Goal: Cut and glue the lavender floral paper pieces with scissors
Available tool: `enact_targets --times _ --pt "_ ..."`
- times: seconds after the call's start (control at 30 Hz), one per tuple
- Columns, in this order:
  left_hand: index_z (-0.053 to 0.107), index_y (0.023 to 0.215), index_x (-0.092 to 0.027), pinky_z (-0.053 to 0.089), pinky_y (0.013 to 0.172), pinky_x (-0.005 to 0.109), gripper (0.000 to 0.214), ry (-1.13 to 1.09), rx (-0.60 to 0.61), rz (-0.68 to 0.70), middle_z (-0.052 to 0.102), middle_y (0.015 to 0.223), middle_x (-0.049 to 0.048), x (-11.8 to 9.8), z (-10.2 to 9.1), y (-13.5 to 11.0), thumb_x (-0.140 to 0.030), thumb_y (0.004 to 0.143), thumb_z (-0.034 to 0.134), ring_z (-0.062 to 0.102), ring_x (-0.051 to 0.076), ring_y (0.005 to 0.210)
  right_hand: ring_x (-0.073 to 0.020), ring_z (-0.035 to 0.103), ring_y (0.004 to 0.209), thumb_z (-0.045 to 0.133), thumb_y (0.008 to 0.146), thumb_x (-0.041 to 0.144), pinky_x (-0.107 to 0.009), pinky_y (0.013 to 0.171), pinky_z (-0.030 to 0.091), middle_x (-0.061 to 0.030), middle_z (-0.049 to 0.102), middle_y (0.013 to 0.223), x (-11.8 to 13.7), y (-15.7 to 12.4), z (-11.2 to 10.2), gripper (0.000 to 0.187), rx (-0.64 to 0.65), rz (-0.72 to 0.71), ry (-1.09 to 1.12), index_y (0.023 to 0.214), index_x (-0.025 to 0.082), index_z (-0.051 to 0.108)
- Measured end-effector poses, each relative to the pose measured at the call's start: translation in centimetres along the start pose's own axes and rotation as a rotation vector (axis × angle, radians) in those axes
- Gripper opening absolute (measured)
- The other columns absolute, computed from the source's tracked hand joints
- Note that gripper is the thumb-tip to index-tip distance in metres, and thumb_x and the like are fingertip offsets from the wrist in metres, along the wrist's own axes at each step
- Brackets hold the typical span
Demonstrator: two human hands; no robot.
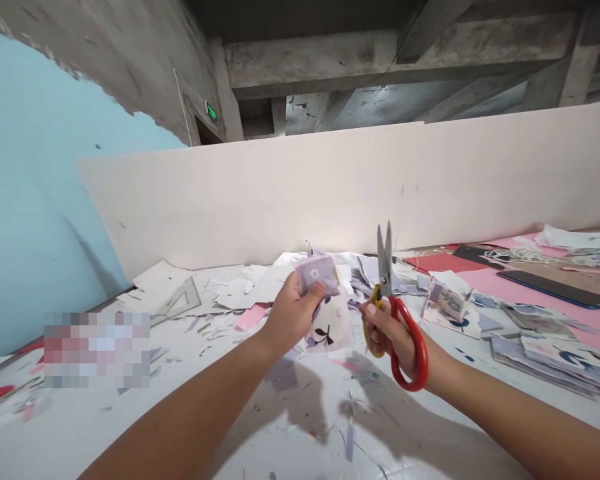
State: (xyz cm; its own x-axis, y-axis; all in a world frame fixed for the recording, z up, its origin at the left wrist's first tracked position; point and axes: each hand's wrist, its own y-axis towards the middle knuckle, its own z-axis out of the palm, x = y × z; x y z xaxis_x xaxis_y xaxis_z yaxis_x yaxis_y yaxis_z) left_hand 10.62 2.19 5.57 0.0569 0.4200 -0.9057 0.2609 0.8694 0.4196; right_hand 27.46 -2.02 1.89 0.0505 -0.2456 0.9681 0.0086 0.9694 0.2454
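Observation:
My left hand (294, 308) pinches a folded piece of patterned fabric or paper (330, 327), lilac with a small white flower at the top and cream with a dark leaf print below. To its right, my right hand (393, 330) is closed round scissors (386, 267) with one red and one yellow handle loop. The blades point up, slightly apart at the tips, with nothing between them. A gap separates the scissors from the patterned piece. Whether that piece is cloth or paper, I cannot tell.
Scraps litter the white table (190, 427). A clear set square (183, 300) lies at left. Stacked patterned pieces (560, 353), a small folded patterned piece (447, 303), a dark phone (560, 288) and white string (530, 253) are at right. A white board (280, 200) stands behind.

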Motion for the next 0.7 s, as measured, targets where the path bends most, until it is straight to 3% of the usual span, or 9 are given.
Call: enact_targets --times 0.13,0.23,0.4,0.53,0.6,0.7 --pt "0.048 0.102 -0.019 0.044 0.076 0.029 0.037 0.045 -0.107 0.082 0.062 0.094 0.0053 -0.9 -0.1 -0.2 -0.043 0.075 0.053 0.058 0.016 0.085 -0.0111 0.045 0.051 0.058 0.068 0.054 -0.026 0.048 0.039 0.0023 0.049 0.061 -0.1 -1.0 0.5 0.036 0.052 0.012 -0.203 0.075 0.019 0.052" --pt "0.047 0.101 -0.019 0.044 0.076 0.029 0.036 0.088 -0.162 0.120 0.062 0.092 0.0048 -1.2 -0.2 -0.4 -0.042 0.075 0.054 0.058 0.015 0.084 -0.0169 0.052 0.069 0.056 0.070 0.054 -0.029 0.058 0.043 -0.0032 0.055 0.082 0.8 -2.1 1.1 0.038 0.108 0.029 -0.315 0.087 0.020 0.053" --pt "0.046 0.103 -0.021 0.046 0.074 0.030 0.032 -0.038 -0.178 0.078 0.062 0.091 0.0033 -0.8 -0.4 -0.2 -0.036 0.076 0.053 0.059 0.015 0.083 -0.0215 0.047 0.098 0.046 0.078 0.052 -0.034 0.081 0.042 -0.0060 0.046 0.112 2.3 -3.1 1.4 0.040 0.129 0.134 -0.354 0.107 0.024 0.043" --pt "0.046 0.104 -0.023 0.046 0.069 0.029 0.030 -0.076 -0.174 0.077 0.062 0.086 0.0013 -0.9 -0.5 -0.1 -0.033 0.077 0.051 0.059 0.013 0.074 -0.0154 0.048 0.086 0.055 0.077 0.038 -0.029 0.073 0.042 -0.0006 0.047 0.095 1.8 -2.7 1.2 0.028 0.202 0.130 -0.153 0.099 0.026 0.043" --pt "0.046 0.104 -0.022 0.045 0.070 0.027 0.030 -0.015 -0.218 0.116 0.062 0.085 0.0013 -1.1 -0.6 -0.1 -0.035 0.077 0.051 0.058 0.012 0.075 -0.0118 0.047 0.074 0.060 0.074 0.032 -0.025 0.068 0.041 0.0030 0.045 0.078 1.2 -2.4 1.3 0.023 0.269 0.116 -0.021 0.088 0.023 0.044" --pt "0.046 0.102 -0.021 0.044 0.071 0.025 0.029 0.133 -0.290 0.202 0.061 0.086 0.0018 -1.5 -0.6 -0.2 -0.036 0.078 0.051 0.058 0.012 0.077 -0.0079 0.039 0.059 0.064 0.070 0.035 -0.022 0.057 0.036 0.0060 0.037 0.065 0.8 -2.2 1.5 0.028 0.253 0.125 0.035 0.076 0.020 0.041"
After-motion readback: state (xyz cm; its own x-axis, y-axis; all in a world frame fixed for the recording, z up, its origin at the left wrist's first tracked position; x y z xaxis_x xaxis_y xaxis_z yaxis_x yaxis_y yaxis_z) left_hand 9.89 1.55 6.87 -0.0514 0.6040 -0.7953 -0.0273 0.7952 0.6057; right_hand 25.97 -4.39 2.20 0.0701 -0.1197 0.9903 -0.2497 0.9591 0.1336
